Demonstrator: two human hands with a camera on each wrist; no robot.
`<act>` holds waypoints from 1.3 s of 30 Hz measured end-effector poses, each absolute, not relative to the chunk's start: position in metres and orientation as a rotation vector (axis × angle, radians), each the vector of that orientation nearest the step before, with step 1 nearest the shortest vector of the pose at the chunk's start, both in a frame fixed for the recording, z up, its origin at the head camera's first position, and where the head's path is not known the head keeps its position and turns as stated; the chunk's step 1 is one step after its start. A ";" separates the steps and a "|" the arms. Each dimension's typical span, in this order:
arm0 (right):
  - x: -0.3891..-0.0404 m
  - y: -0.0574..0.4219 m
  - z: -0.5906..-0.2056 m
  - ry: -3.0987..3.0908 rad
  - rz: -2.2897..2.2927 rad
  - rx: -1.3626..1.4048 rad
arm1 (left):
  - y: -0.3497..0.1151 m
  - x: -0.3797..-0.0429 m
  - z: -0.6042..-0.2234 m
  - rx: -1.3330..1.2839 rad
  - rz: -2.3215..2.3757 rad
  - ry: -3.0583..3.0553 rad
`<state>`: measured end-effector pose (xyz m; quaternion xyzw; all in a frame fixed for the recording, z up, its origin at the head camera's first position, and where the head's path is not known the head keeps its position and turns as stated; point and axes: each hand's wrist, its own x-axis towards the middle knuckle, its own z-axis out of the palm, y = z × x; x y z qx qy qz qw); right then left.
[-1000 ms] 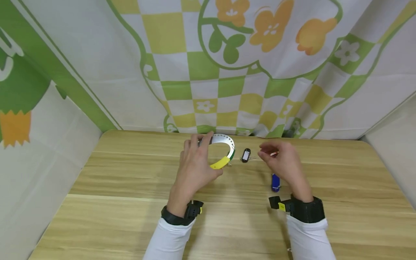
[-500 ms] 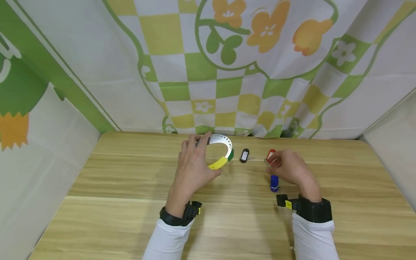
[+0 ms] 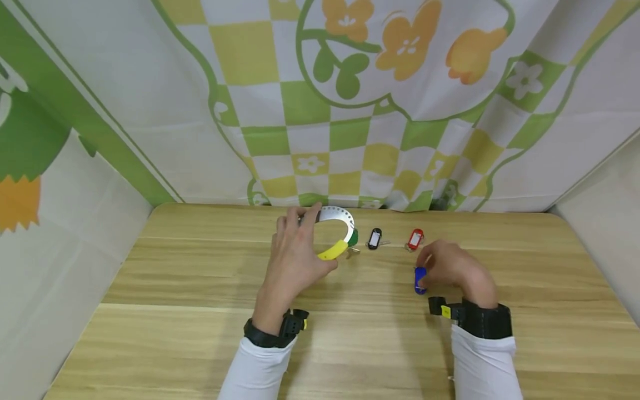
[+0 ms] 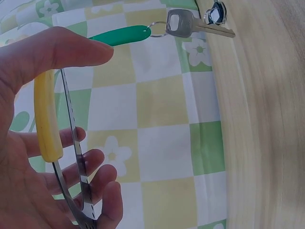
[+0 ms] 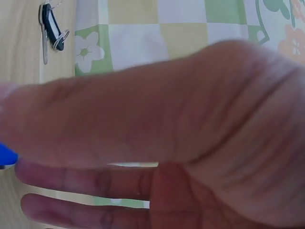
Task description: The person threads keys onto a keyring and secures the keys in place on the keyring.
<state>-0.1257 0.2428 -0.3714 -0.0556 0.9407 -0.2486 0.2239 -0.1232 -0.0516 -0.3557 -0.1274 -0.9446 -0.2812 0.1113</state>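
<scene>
My left hand (image 3: 295, 250) grips a flat metal ring (image 3: 337, 214) with a row of holes and a yellow sleeve (image 3: 334, 251). A green key tag (image 4: 128, 35) hangs from the ring, with a key (image 4: 181, 23) on its small split ring. Nearer the front, the thumb and fingertips of my right hand (image 3: 452, 269) pinch a blue key tag (image 3: 419, 278) at table level. The thumb covers part of that tag. In the right wrist view only a blue corner shows beside the thumb tip.
A black key tag (image 3: 374, 238) with a key lies right of the ring. Farther right is a red key tag (image 3: 415, 239), just beyond the right hand. The wooden table (image 3: 200, 266) ends at a patterned curtain (image 3: 350, 139) behind.
My right hand has drawn back from the red key tag, which is now uncovered, and come down to the blue one. The left hand holds the ring in much the same place.
</scene>
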 end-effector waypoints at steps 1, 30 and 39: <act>-0.126 0.243 -0.372 2.587 -0.685 -0.158 | -0.052 -0.123 -0.356 -0.374 -0.827 -2.777; -0.128 0.235 -0.383 2.523 -0.654 -0.140 | -0.052 -0.123 -0.357 -0.395 -0.831 -2.746; -0.130 0.234 -0.384 2.560 -0.647 -0.161 | -0.053 -0.123 -0.356 -0.396 -0.842 -2.757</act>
